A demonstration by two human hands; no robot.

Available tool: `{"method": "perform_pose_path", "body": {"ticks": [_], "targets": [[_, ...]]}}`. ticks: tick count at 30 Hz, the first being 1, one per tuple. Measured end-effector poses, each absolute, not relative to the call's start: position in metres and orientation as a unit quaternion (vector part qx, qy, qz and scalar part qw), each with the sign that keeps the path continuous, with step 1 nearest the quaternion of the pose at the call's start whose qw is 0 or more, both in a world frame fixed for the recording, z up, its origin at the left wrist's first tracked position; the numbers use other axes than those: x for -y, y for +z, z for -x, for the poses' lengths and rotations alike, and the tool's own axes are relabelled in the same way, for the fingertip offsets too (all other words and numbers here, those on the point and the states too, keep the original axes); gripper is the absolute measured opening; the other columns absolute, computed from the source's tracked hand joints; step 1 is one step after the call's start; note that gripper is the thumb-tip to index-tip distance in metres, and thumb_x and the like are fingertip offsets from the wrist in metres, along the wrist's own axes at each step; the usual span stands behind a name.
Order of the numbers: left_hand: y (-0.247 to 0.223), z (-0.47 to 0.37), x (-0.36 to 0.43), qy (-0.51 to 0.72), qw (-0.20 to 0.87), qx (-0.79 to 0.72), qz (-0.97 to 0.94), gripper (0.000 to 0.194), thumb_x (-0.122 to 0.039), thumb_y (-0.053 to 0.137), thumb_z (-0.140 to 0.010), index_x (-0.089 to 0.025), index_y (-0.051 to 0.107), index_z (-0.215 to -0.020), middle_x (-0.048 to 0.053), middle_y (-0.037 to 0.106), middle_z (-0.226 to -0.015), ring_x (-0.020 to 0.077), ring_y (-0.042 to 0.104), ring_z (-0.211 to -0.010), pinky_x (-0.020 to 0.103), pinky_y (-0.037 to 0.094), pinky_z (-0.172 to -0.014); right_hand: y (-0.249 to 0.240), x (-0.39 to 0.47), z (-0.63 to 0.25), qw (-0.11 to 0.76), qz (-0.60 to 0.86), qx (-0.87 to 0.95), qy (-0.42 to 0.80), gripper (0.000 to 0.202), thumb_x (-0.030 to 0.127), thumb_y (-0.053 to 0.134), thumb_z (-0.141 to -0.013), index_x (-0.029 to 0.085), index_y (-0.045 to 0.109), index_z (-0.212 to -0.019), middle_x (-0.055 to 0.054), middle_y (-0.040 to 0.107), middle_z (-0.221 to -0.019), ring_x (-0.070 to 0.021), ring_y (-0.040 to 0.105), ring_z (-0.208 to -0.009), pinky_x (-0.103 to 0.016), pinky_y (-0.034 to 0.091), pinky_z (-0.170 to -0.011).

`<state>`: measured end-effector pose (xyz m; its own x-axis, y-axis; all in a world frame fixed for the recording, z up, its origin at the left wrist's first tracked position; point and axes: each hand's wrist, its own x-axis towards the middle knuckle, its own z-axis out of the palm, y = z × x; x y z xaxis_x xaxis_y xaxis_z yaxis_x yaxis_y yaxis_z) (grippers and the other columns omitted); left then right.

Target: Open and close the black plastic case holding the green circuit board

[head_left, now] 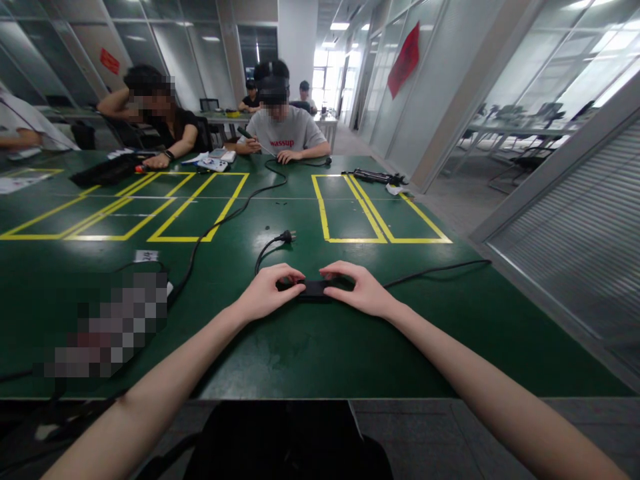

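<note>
A black power adapter (315, 289) rests on the green table in front of me, between my two hands. My left hand (270, 288) holds its left end, with the thumb nearer me and the fingers curled on the far side. At the right end my right hand (357, 288) grips it in the same way. The black plug (287, 237) lies beyond my left hand, its cord curving back behind that hand. Another black cable (440, 268) runs out from behind my right hand toward the table's right edge. My fingers cover both ends of the adapter.
Yellow tape rectangles (325, 207) mark the green table (320, 353). A long black cable (240, 212) crosses it left of centre. A blurred-out object (115, 327) lies at left. Across the table, a person (283, 127) holds a screwdriver-like tool; a folded black tripod-like item (375, 177) lies far right.
</note>
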<state>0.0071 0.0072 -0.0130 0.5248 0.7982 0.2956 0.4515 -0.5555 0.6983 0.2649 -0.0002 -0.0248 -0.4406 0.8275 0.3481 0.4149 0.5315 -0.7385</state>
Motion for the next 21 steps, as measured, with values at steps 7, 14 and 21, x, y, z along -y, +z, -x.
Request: {"method": "perform_pose_path", "body": {"ticks": [7,14,21], "targets": [[-0.015,-0.013,-0.005,0.231,0.149,-0.377,-0.884,0.027,-0.040,0.059,-0.098,-0.019,0.075,-0.104,0.008,0.070,-0.100,0.0226,0.065,-0.095,0.034,0.053,-0.086,-0.024,0.004,-0.262,0.303,0.358,0.850,0.240,0.023,0.037,0.074,-0.090,0.020,0.073,-0.106,-0.011,0.072,-0.112,-0.0246,0.068,-0.105,-0.042,0.055,-0.096],[-0.011,-0.021,0.002,0.162,0.079,-0.384,-0.906,0.034,-0.051,0.055,-0.101,-0.020,0.065,-0.092,0.004,0.068,-0.083,0.0212,0.064,-0.078,0.030,0.046,-0.071,-0.017,0.012,-0.262,0.309,0.322,0.871,0.204,0.024,0.033,0.072,-0.089,0.021,0.068,-0.109,-0.009,0.072,-0.109,-0.0230,0.068,-0.097,-0.037,0.054,-0.086],[-0.010,-0.020,0.003,0.187,0.063,-0.354,-0.914,0.035,-0.052,0.058,-0.099,-0.019,0.063,-0.091,0.005,0.069,-0.085,0.0211,0.065,-0.079,0.031,0.046,-0.072,-0.021,0.010,-0.259,0.225,0.377,0.888,0.135,0.027,0.039,0.051,-0.104,0.019,0.069,-0.096,-0.006,0.071,-0.089,-0.0184,0.065,-0.078,-0.029,0.048,-0.071]]}}
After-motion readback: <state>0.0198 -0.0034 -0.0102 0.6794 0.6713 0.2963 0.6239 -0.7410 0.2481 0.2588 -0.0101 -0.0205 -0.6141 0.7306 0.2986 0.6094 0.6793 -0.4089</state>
